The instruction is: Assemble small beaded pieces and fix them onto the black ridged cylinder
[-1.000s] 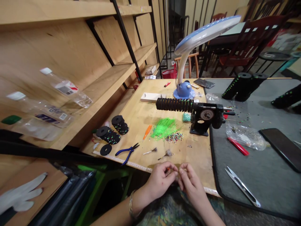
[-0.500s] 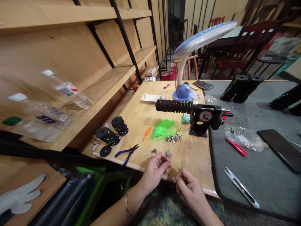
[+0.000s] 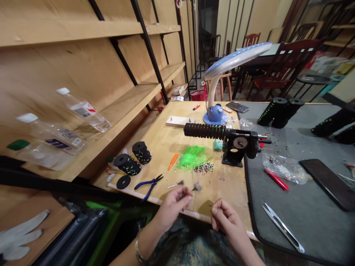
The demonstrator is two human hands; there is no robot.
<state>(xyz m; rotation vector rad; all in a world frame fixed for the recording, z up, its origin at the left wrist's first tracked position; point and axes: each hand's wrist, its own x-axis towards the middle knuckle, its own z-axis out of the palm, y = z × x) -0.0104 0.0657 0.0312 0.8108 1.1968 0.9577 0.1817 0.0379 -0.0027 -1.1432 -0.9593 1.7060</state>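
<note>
My left hand [image 3: 175, 204] is curled at the table's front edge, fingers closed around something small and dark that I cannot make out. To its right, my right hand [image 3: 225, 215] pinches a tiny dark sliver too small to name. Just beyond the left hand lie a grey tuft [image 3: 197, 186] and a small brush-like piece [image 3: 177, 184]. Farther in are a pile of green strands [image 3: 194, 157] and a heap of multicoloured beads [image 3: 204, 168]. Behind them, a black device [image 3: 235, 146] carries a rod of black foam discs [image 3: 204, 130].
Blue-handled pliers [image 3: 149, 184], an orange tool [image 3: 172, 162] and black foam spools [image 3: 126, 164] lie to the left. On the grey mat at right are metal snips [image 3: 283, 227], a red tube [image 3: 277, 179] and a phone [image 3: 328, 184]. A blue lamp [image 3: 215, 113] stands behind.
My left hand has moved left and slightly down, and my right hand slightly right, so the gap between them is wider. The whole view has shifted a little with my head.
</note>
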